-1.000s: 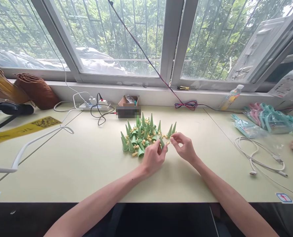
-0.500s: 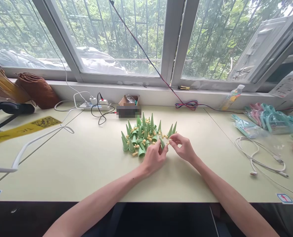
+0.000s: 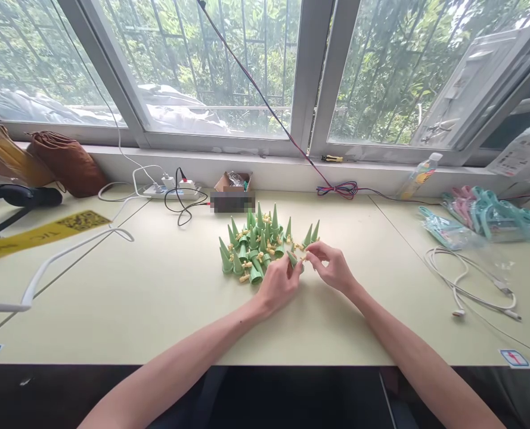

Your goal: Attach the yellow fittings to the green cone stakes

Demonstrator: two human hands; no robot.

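Note:
A heap of green cone-shaped plastic pieces with small yellow parts mixed in lies at the middle of the pale table. At the heap's near right edge my left hand is closed round one green cone. My right hand faces it, fingers pinched on a small yellow part that touches the cone. The two hands meet just above the tabletop.
A white power strip with cables and a small cardboard box sit by the window sill. A white cable and bags of pastel clips lie to the right. A yellow strip and brown pouch are at the left.
My right hand has moved left, bringing the yellow part up against the green cone in my left hand. Another person's hand at the far right edge has gone out of view.

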